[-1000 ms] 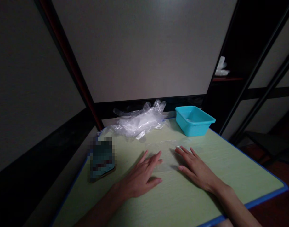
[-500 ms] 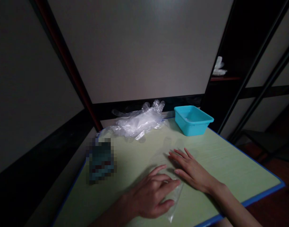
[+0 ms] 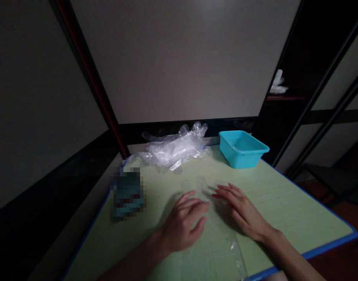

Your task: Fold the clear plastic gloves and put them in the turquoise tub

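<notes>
Left hand (image 3: 185, 222), right hand (image 3: 243, 210) — fingers loosely parted — at clear plastic glove (image 3: 218, 238).

Dim light (shadows soft).

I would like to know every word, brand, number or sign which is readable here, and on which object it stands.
No text can be read here.
Pixelated object at the left: too blurred to tell whether it has writing.
White item at the right: too small to tell.
Turquoise basin, pile of clear gloves, clear glove nearer the camera: no lettering visible.
</notes>
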Tool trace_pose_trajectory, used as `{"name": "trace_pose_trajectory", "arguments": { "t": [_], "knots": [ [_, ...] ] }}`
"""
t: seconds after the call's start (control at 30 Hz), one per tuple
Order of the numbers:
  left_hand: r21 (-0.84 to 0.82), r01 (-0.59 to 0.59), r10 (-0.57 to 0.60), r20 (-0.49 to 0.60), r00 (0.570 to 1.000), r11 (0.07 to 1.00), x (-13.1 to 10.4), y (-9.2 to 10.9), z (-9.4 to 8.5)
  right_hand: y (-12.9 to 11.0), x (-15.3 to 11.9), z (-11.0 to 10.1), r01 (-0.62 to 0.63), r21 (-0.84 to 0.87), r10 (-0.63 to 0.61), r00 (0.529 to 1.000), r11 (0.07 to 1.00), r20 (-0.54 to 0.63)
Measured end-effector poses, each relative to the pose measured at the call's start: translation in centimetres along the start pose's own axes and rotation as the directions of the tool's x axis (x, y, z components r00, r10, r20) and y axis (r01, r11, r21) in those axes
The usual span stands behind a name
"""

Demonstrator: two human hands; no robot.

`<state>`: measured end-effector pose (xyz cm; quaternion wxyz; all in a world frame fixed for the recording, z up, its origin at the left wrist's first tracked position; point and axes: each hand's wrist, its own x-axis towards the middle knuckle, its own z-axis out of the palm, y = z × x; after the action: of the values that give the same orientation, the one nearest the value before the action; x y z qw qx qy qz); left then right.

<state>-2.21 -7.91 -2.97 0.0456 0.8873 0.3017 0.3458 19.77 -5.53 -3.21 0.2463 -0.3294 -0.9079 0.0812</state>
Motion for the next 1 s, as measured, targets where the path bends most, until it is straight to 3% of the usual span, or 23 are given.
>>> {"name": "trace_pose_trajectory", "arguments": {
  "t": [0.1,0.23,0.37,0.6,0.7,0.87,1.0],
  "knots": [
    [0.054,0.238,-0.226,-0.170,0.959,0.970,-0.1,-3.4,-0.4,1.4,-0.5,0.3,-0.133,-0.003,0.132,0.986,0.991,-0.101],
    [0.085,0.330,-0.314,-0.163,0.935,0.940,-0.6,-5.7,-0.5,2.1,-0.7,0.6,-0.231,0.023,0.232,0.963,0.973,-0.136],
    [0.156,0.318,-0.315,-0.041,0.948,0.935,-0.6,-5.4,-0.4,1.9,-0.6,0.7,-0.266,0.010,0.266,0.960,0.964,-0.085],
    [0.211,0.281,-0.318,0.169,0.933,0.936,-0.4,-4.9,-0.4,3.3,-0.3,1.3,-0.260,-0.090,0.264,0.964,0.961,0.039],
    [0.204,0.280,-0.315,0.167,0.934,0.938,-0.4,-5.1,-0.4,4.6,0.4,1.2,-0.213,-0.100,0.220,0.973,0.972,0.065],
    [0.109,0.263,-0.270,0.055,0.961,0.959,0.6,-5.7,-0.5,6.0,2.2,0.6,-0.095,-0.017,0.096,0.995,0.995,0.024],
    [0.031,0.155,-0.158,0.123,0.980,0.987,1.9,-6.1,-0.4,5.6,3.3,0.7,0.027,0.081,-0.027,1.000,0.996,0.001]
  ]
}}
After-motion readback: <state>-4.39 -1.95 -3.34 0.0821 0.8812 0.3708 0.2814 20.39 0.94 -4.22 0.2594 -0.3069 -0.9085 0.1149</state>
